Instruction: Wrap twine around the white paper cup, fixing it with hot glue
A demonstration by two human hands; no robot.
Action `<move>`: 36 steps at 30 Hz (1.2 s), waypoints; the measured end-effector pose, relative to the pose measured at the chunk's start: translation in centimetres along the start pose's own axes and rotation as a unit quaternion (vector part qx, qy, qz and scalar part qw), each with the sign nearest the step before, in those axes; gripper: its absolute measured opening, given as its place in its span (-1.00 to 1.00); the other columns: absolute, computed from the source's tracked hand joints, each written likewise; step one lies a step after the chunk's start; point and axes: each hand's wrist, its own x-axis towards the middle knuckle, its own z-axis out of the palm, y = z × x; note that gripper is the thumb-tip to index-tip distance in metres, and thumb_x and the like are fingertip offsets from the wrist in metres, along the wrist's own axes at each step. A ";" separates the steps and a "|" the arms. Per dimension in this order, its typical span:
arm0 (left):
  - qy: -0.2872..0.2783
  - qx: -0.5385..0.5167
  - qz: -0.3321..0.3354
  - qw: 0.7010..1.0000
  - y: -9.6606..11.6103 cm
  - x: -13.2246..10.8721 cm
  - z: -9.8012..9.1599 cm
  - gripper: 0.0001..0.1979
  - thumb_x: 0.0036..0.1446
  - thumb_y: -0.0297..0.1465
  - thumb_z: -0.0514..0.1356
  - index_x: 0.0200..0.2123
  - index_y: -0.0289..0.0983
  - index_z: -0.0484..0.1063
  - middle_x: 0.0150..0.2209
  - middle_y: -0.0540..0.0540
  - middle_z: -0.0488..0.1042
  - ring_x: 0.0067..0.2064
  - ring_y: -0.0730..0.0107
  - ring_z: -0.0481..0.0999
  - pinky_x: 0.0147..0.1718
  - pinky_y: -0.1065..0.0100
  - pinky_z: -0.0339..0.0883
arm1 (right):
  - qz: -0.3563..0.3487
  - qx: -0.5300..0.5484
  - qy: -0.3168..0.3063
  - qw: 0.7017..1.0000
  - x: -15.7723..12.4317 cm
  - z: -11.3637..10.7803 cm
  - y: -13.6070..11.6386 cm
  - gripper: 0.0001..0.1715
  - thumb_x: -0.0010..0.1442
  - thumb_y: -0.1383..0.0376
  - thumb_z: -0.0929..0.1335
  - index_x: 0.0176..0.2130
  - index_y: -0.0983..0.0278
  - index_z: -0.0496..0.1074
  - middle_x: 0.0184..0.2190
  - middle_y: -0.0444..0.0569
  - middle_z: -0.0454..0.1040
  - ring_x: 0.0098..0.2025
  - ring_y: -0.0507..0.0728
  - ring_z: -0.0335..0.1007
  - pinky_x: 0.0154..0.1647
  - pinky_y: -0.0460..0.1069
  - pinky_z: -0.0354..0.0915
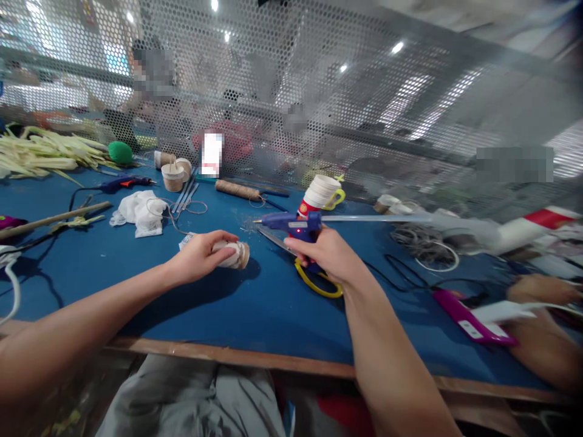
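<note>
My left hand (204, 255) is wrapped round a small white roll (234, 255) with a tan end, lying on its side just over the blue table. White printed fabric shows behind the fingers. In my right hand (319, 246) is a blue glue gun (291, 223), its nozzle pointing left and a long clear glue stick running out of its back. Beneath the gun lie scissors (319, 285) with yellow handles, their blades partly covered by my hand. White stacked cups (321, 191) with a yellow handle stand behind the gun.
On the blue table (182, 315) are crumpled white cloth (141, 212), a twine spool (237, 189), small tubs (173, 177), a second glue gun (122, 182), husks (40, 152), coiled wire (421, 246) and a purple power strip (473, 318). Another person's arm (542, 346) rests at right. Perforated metal stands behind.
</note>
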 end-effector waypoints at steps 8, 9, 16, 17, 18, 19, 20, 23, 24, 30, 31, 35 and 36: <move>0.014 0.034 0.038 0.999 1.1 -0.7 -0.2 -0.66 0.14 -0.28 0.02 -0.07 -0.28 0.37 -0.28 -0.06 0.53 -0.35 0.37 0.49 -0.36 0.41 0.31 | 0.090 -0.086 0.113 0.986 7.3 0.2 4.4 -0.68 0.13 0.17 0.27 -0.55 0.32 0.27 -0.69 -0.10 0.31 -0.67 -0.03 0.23 -0.64 -0.12 0.19; 0.015 0.040 0.043 0.998 1.2 -0.8 -0.2 -0.66 0.14 -0.30 0.02 -0.06 -0.29 0.36 -0.30 -0.06 0.53 -0.35 0.37 0.49 -0.36 0.41 0.31 | 0.102 -0.098 0.110 0.984 7.9 0.4 4.8 -0.66 0.13 0.17 0.27 -0.56 0.32 0.27 -0.72 -0.10 0.30 -0.69 -0.02 0.22 -0.64 -0.10 0.19; 0.001 0.058 0.110 0.992 1.1 -1.0 0.1 -0.68 0.16 -0.34 0.00 -0.03 -0.27 0.31 -0.19 -0.11 0.53 -0.25 0.34 0.53 -0.29 0.39 0.35 | 0.112 -0.198 0.115 0.967 9.4 1.3 4.9 -0.74 0.00 0.23 0.37 -0.57 0.36 0.39 -0.56 0.15 0.44 -0.35 0.23 0.41 -0.42 -0.01 0.23; 0.001 0.056 0.129 0.990 1.0 -1.1 0.2 -0.68 0.17 -0.35 0.00 -0.02 -0.27 0.30 -0.13 -0.13 0.51 -0.17 0.31 0.51 -0.24 0.38 0.35 | 0.099 -0.202 0.110 0.968 9.0 1.5 4.3 -0.76 0.01 0.22 0.37 -0.53 0.37 0.42 -0.50 0.17 0.46 -0.28 0.24 0.40 -0.37 0.00 0.23; 0.003 0.055 0.146 0.988 0.9 -1.2 0.3 -0.68 0.17 -0.35 0.00 -0.01 -0.27 0.29 -0.09 -0.16 0.49 -0.11 0.30 0.49 -0.19 0.37 0.34 | 0.080 -0.200 0.099 0.971 8.5 1.7 3.6 -0.75 0.03 0.20 0.35 -0.47 0.37 0.44 -0.45 0.16 0.48 -0.24 0.23 0.39 -0.34 0.00 0.23; 0.002 0.057 0.161 0.985 0.9 -1.2 0.4 -0.68 0.17 -0.36 0.00 -0.01 -0.27 0.28 -0.07 -0.17 0.48 -0.07 0.29 0.48 -0.17 0.36 0.34 | 0.058 -0.193 0.076 0.977 7.8 1.9 2.7 -0.70 0.07 0.15 0.32 -0.44 0.36 0.47 -0.42 0.13 0.49 -0.23 0.20 0.38 -0.31 -0.01 0.23; -0.001 0.061 0.174 0.983 0.8 -1.3 0.5 -0.68 0.17 -0.37 0.00 0.00 -0.26 0.27 -0.07 -0.17 0.48 -0.07 0.29 0.48 -0.17 0.36 0.34 | 0.035 -0.181 0.040 0.982 6.9 2.2 1.8 -0.62 0.08 0.08 0.29 -0.43 0.34 0.48 -0.43 0.08 0.49 -0.26 0.17 0.39 -0.31 -0.03 0.23; -0.021 0.078 0.209 0.974 0.9 -1.6 0.7 -0.68 0.18 -0.39 0.00 0.01 -0.26 0.26 -0.13 -0.17 0.51 -0.15 0.32 0.52 -0.21 0.39 0.36 | -0.055 -0.069 -0.174 0.981 4.4 3.2 -0.7 -0.48 0.13 -0.03 0.20 -0.36 0.29 0.52 -0.37 -0.05 0.51 -0.29 0.05 0.38 -0.30 -0.09 0.24; -0.029 0.086 0.223 0.971 0.9 -1.7 0.7 -0.68 0.19 -0.40 -0.01 0.01 -0.28 0.26 -0.15 -0.18 0.52 -0.17 0.32 0.53 -0.23 0.39 0.37 | -0.074 -0.033 -0.242 0.967 3.7 3.6 -1.3 -0.48 0.12 -0.03 0.21 -0.35 0.31 0.51 -0.38 -0.06 0.51 -0.32 0.03 0.36 -0.31 -0.09 0.23; -0.077 0.110 0.268 0.954 1.4 -1.9 0.7 -0.71 0.20 -0.44 -0.02 -0.02 -0.32 0.27 -0.12 -0.22 0.50 -0.16 0.28 0.52 -0.21 0.37 0.36 | -0.068 0.027 -0.222 0.972 1.9 5.0 -2.3 -0.77 0.01 0.22 0.33 -0.39 0.36 0.44 -0.47 -0.11 0.44 -0.44 -0.02 0.28 -0.37 -0.11 0.20; -0.083 0.105 0.266 0.955 1.5 -1.9 0.7 -0.71 0.20 -0.44 -0.02 -0.01 -0.32 0.27 -0.13 -0.22 0.51 -0.16 0.29 0.52 -0.21 0.37 0.36 | -0.068 0.025 -0.203 0.976 1.8 5.0 -2.3 -0.82 0.00 0.26 0.34 -0.41 0.35 0.43 -0.47 -0.11 0.44 -0.44 -0.02 0.27 -0.37 -0.11 0.20; -0.075 0.066 0.216 0.971 1.7 -2.0 0.4 -0.67 0.18 -0.42 0.01 0.02 -0.31 0.26 -0.19 -0.18 0.52 -0.24 0.33 0.53 -0.28 0.40 0.36 | -0.068 0.041 -0.151 0.985 1.3 4.8 -2.4 -0.86 0.02 0.28 0.30 -0.45 0.33 0.38 -0.49 -0.12 0.41 -0.46 -0.02 0.25 -0.38 -0.10 0.18; -0.063 0.048 0.195 0.978 1.7 -1.9 0.3 -0.66 0.17 -0.40 0.02 0.02 -0.31 0.26 -0.19 -0.17 0.52 -0.27 0.34 0.53 -0.30 0.41 0.36 | -0.068 0.064 -0.131 0.987 1.2 4.7 -2.5 -0.85 0.04 0.28 0.29 -0.45 0.33 0.37 -0.49 -0.12 0.40 -0.45 -0.03 0.25 -0.38 -0.10 0.18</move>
